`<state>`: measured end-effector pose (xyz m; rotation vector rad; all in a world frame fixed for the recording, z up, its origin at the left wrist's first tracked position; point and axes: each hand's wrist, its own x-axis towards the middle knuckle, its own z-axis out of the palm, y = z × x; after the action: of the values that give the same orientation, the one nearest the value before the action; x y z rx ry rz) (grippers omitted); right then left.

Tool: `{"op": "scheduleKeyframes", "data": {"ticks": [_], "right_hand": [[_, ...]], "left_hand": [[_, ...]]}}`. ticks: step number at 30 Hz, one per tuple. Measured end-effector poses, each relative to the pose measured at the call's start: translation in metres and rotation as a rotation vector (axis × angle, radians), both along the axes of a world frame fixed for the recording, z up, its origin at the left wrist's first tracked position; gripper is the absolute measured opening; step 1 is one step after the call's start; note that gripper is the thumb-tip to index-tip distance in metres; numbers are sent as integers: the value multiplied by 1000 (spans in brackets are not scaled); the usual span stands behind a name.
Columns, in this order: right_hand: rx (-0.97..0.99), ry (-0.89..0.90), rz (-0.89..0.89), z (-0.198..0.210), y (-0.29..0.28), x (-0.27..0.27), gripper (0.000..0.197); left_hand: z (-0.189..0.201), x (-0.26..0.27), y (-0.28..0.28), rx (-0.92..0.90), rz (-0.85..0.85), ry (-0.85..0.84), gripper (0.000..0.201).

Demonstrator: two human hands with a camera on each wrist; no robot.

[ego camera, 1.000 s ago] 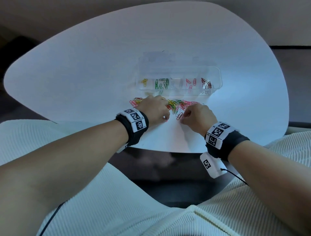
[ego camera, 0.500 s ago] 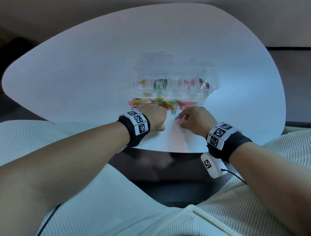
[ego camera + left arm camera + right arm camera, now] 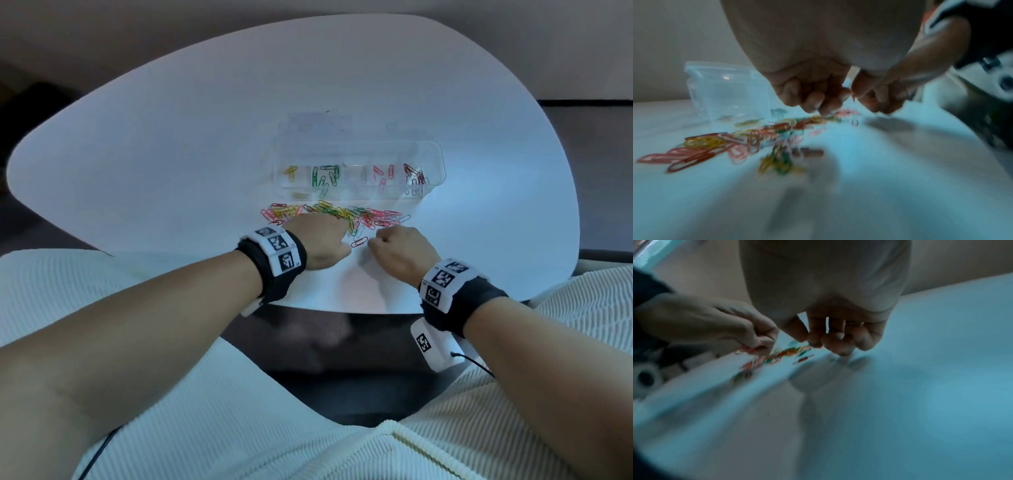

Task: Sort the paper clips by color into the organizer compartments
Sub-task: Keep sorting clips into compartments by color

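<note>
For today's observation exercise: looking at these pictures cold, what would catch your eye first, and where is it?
First, the bright heap of mixed paper clips on the white table, just in front of the clear organizer. Both hands work at its near edge, left hand and right hand, a lone red clip between them.

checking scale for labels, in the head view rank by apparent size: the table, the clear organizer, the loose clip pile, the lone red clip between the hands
1. white table
2. clear organizer
3. loose clip pile, nearly as wide but thinner
4. lone red clip
</note>
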<state>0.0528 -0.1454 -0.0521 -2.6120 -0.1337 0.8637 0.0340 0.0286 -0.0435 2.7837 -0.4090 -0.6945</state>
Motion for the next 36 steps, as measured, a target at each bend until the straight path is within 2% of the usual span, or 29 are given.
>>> {"op": "scheduleKeyframes", "data": {"ticks": [3, 5, 7, 9, 11, 14, 16, 18, 20, 25, 32, 36], "right_hand": [[438, 140, -358, 13, -4, 14, 27], [681, 229, -543, 19, -7, 19, 20], [806, 286, -643, 23, -9, 23, 19], [844, 319, -697, 23, -11, 26, 24], [865, 344, -721, 22, -15, 29, 23], [813, 281, -670, 20, -21, 34, 18], [572, 100, -509, 18, -24, 36, 18], [286, -84, -326, 14, -26, 35, 14], [126, -155, -205, 9, -26, 34, 16], [-30, -174, -143, 0, -20, 33, 21], [-83, -175, -93, 0, -12, 28, 11], [-33, -135, -113, 6, -15, 31, 13]], "left_hand": [[17, 12, 9, -467, 358, 48, 22], [23, 16, 19, -691, 564, 127, 30], [25, 16, 29, -813, 674, 201, 36], [26, 16, 33, -850, 716, 226, 38], [23, 17, 32, -716, 645, 162, 33], [12, 14, 28, -238, 402, 11, 14], [1, 10, 27, -15, 257, -30, 13], [-5, 8, 26, 76, 195, -31, 23], [-4, 9, 25, 124, 178, -31, 24], [-2, 7, 20, 171, 135, -1, 19], [-4, 7, 17, 181, 96, -42, 22], [3, 9, 18, 33, 219, -86, 17]]}}
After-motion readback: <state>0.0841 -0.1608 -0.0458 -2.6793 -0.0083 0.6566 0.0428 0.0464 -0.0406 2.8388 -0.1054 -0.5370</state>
